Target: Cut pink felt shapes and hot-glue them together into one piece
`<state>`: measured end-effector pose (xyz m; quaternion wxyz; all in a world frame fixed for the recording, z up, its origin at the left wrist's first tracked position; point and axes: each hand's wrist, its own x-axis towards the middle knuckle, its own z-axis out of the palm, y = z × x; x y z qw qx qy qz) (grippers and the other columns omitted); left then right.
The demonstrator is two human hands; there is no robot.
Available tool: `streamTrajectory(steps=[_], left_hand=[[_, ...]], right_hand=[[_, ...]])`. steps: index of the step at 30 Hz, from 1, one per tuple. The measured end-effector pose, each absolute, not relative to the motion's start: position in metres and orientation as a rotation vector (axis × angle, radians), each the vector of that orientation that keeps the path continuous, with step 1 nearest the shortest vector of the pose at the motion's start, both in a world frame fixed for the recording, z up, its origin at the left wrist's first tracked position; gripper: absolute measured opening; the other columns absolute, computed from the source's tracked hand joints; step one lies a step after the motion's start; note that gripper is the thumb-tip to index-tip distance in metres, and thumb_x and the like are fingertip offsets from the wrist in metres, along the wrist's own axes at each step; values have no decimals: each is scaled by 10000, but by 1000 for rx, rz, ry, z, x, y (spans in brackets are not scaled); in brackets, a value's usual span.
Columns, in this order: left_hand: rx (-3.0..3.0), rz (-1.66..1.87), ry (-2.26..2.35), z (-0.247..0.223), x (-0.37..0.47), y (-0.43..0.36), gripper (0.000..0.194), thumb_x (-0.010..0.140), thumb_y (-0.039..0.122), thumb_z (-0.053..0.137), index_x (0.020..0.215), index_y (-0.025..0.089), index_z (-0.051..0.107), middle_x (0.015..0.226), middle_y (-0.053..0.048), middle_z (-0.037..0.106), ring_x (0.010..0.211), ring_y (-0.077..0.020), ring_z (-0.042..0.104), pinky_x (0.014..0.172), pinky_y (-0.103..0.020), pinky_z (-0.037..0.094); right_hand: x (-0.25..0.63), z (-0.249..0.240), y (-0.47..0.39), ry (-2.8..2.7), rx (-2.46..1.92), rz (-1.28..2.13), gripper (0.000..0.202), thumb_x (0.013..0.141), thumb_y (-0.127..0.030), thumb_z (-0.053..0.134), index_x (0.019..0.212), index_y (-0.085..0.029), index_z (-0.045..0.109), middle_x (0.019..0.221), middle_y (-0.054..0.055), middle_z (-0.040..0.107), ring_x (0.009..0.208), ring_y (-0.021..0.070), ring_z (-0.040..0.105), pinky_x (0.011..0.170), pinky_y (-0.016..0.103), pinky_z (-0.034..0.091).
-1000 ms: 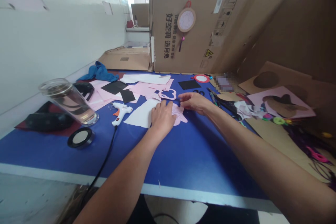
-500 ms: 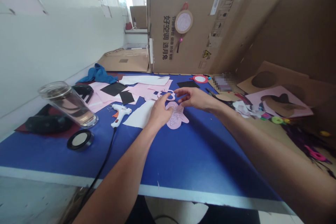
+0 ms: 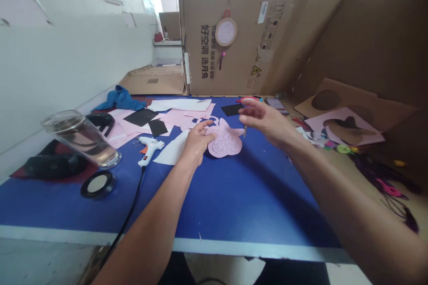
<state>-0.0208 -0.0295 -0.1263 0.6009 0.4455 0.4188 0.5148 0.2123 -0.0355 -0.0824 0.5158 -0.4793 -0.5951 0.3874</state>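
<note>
My left hand (image 3: 198, 143) is closed on a pink paper cutout (image 3: 225, 141), gripping its left edge between thumb and fingers. The cutout has rounded lobes and crinkled, raised lines on its face, and is tilted toward me above the blue tabletop. My right hand (image 3: 259, 118) hovers to the right of the cutout, apart from it, with thumb and fingers spread and nothing visible between them. Below its fingertips shows a small metallic tip (image 3: 245, 132), mostly hidden. A thin pink paper loop (image 3: 213, 120) lies just behind the cutout.
On the left stand a hot glue gun (image 3: 150, 150) with its cord, a glass of liquid (image 3: 85, 140) and a round black-rimmed lid (image 3: 98, 184). Pink, white and black sheets (image 3: 140, 117) lie behind. Cut cardboard (image 3: 334, 98) and small colourful pieces (image 3: 343, 148) are at right.
My right hand has drawn away from the cutout toward the right. The cutout in my left hand has been lifted and turned, with its pointed part now higher. The view has shifted slightly.
</note>
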Motion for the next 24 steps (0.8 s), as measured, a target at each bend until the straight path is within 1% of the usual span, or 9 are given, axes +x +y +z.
streamTrajectory(steps=[2, 3, 5, 7, 9, 12, 16, 19, 24], left_hand=[[969, 1240, 976, -125, -18, -29, 530, 753, 60, 770, 1266, 188, 745, 853, -10, 740, 735, -141, 679, 702, -257, 533], [951, 1261, 977, -125, -17, -30, 523, 753, 57, 770, 1258, 188, 744, 863, -13, 745, 745, -143, 689, 702, -256, 539], [933, 1299, 983, -124, -14, -31, 514, 754, 54, 769, 1249, 189, 743, 880, -15, 752, 760, -146, 705, 703, -254, 553], [924, 1322, 986, -123, -11, -33, 507, 758, 54, 770, 1247, 185, 740, 899, -23, 764, 779, -155, 724, 716, -260, 573], [923, 1327, 979, -121, -8, -35, 509, 756, 54, 777, 1247, 183, 740, 914, -31, 775, 801, -166, 741, 729, -267, 589], [932, 1294, 957, -119, -6, -39, 504, 752, 56, 794, 1237, 186, 743, 923, -35, 781, 809, -175, 754, 728, -270, 603], [956, 1203, 979, -121, -5, -41, 540, 753, 92, 843, 1270, 197, 730, 909, -42, 793, 766, -184, 752, 696, -291, 616], [990, 1171, 989, -124, -4, -41, 561, 731, 102, 866, 1268, 196, 733, 921, -54, 810, 761, -193, 760, 697, -304, 625], [1005, 1234, 977, -126, -2, -41, 554, 708, 115, 873, 1241, 188, 739, 940, -54, 820, 784, -201, 772, 699, -301, 626]], right_hand=[[210, -104, -45, -1218, -1123, 1086, 743, 708, -483, 1002, 1367, -293, 716, 1271, 91, 769, 1166, 291, 735, 999, 478, 610], [207, -114, -49, -1142, -1100, 1158, 770, 685, -478, 1018, 1362, -283, 709, 1240, 83, 772, 1123, 275, 741, 963, 454, 613], [198, -128, -52, -1073, -1076, 1247, 816, 638, -423, 1046, 1359, -263, 700, 1086, 47, 778, 986, 240, 747, 877, 407, 609], [189, -134, -52, -1059, -1060, 1273, 829, 635, -390, 1045, 1374, -254, 695, 940, 2, 756, 861, 210, 729, 807, 376, 594], [184, -137, -50, -1050, -1050, 1263, 821, 643, -355, 1034, 1381, -242, 692, 863, -20, 747, 793, 194, 714, 778, 360, 582], [185, -140, -46, -1066, -1079, 1212, 793, 644, -299, 1013, 1369, -229, 699, 812, -16, 767, 744, 199, 714, 752, 363, 576], [194, -144, -46, -1105, -1104, 1169, 731, 655, -288, 998, 1325, -226, 714, 786, -11, 774, 701, 206, 714, 721, 374, 580], [200, -143, -48, -1108, -1076, 1231, 717, 672, -295, 995, 1325, -224, 708, 807, -7, 786, 704, 201, 718, 712, 361, 583], [203, -139, -52, -1024, -1027, 1322, 610, 754, -347, 961, 1303, -242, 714, 981, 30, 815, 820, 197, 744, 721, 325, 588]])
